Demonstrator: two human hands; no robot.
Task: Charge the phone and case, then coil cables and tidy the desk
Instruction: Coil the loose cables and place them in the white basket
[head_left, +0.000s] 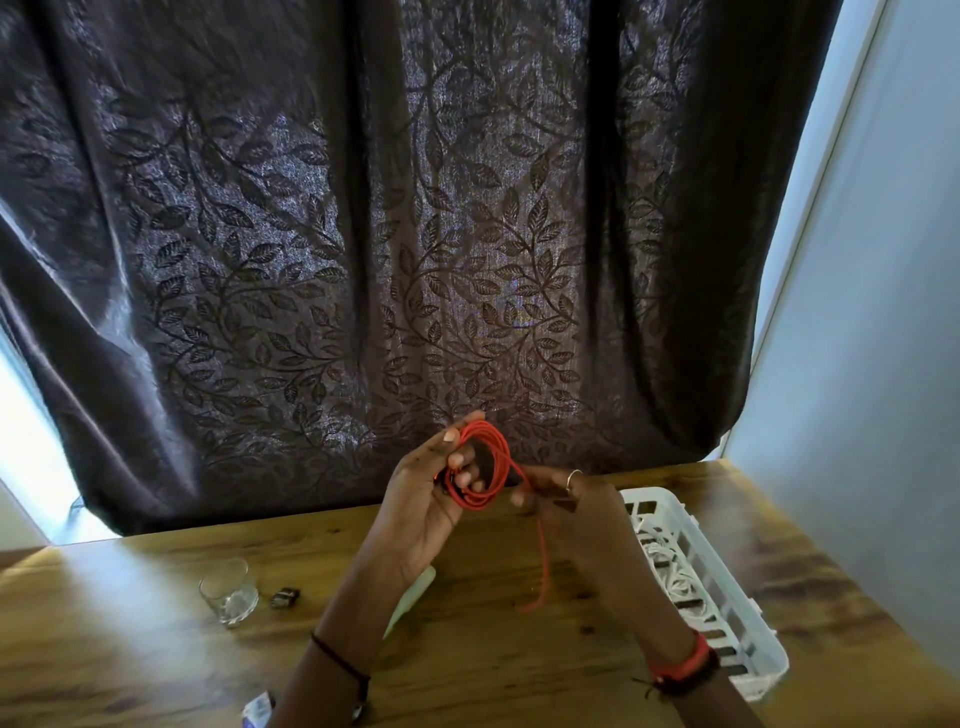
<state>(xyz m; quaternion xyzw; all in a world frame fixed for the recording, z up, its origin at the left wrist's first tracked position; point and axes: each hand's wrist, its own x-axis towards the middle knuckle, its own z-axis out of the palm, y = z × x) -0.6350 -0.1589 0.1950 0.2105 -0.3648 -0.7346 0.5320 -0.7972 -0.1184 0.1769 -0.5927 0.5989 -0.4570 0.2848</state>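
Note:
A red cable (493, 457) is wound in several loops around the fingers of my left hand (431, 493), which grips the coil above the wooden desk (493, 654). My right hand (566, 504), blurred, pinches the cable's free strand just right of the coil. The loose tail (543, 566) hangs down from there toward the desk. A white object (415, 592) lies on the desk, mostly hidden under my left forearm.
A white slotted plastic basket (727, 587) with white cables inside stands at the right. A small clear glass (228, 592) and a small dark item (285, 597) sit at the left. A dark leaf-patterned curtain (389, 234) hangs behind the desk. A wall is close at the right.

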